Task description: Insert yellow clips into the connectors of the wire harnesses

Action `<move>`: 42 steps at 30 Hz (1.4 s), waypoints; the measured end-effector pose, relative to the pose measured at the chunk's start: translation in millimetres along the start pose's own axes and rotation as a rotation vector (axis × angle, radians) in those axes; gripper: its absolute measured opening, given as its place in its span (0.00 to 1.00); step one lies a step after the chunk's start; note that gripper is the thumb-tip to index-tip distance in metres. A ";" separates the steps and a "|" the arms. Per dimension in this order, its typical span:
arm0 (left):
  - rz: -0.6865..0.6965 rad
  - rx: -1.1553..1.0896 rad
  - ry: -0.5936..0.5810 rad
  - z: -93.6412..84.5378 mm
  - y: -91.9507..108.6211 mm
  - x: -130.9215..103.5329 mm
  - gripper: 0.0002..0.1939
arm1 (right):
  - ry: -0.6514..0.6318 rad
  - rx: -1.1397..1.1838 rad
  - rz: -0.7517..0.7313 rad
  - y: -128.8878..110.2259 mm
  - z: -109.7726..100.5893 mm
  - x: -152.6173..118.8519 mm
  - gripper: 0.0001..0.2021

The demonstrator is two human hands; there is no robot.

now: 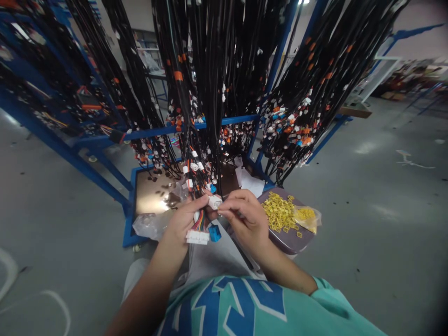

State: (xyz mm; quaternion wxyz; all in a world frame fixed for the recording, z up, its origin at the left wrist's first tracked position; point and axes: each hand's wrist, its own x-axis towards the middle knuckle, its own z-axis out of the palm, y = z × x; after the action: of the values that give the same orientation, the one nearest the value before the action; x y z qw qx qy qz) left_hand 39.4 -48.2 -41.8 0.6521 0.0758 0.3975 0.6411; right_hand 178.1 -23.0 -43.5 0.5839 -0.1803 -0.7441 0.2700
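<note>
My left hand (184, 218) is closed on a white plug connector (214, 202) at the end of a wire harness, thumb on top. Coloured wires, a larger white connector (198, 237) and a blue connector (214, 232) hang below that hand. My right hand (246, 215) is at the connector's right side, thumb and forefinger pinched together. Whatever lies between those fingertips is too small to make out. Above, the harness's black cables (191, 116) run up to the rack, with white and orange connectors along them.
Small yellow plastic pieces (278, 212) lie heaped on a grey lid (294, 242) at the right, beside a clear bag (308, 217) of more. A blue rack (105, 140) hung with dense cable bundles stands ahead. Plastic film (150, 225) and white paper (250, 182) lie on its base.
</note>
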 end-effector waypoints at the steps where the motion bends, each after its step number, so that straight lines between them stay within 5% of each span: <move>1: 0.002 -0.009 -0.007 1.0 -0.4 -0.6 0.08 | 0.009 -0.013 0.007 0.8 1.5 0.0 0.05; 20: 0.077 0.086 -0.060 1.2 -2.8 -3.4 0.07 | 0.000 0.223 0.313 2.2 5.9 -1.0 0.05; 27: 0.122 0.138 -0.093 -1.7 -1.6 -4.1 0.09 | -0.108 0.484 0.626 8.5 5.2 -2.7 0.07; 30: 0.146 0.141 -0.118 -3.9 -2.5 -3.6 0.11 | -0.203 0.462 0.625 11.0 1.2 -0.8 0.07; 42: 0.187 0.134 -0.082 -5.4 -9.0 2.5 0.14 | -0.181 0.399 0.552 13.0 3.9 4.5 0.05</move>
State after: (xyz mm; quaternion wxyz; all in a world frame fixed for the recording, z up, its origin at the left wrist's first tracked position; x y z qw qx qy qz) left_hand 42.7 -49.7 -52.0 0.5987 0.1821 0.4035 0.6675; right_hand 172.6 -10.9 -48.6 0.4443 -0.2325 -0.6485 0.5727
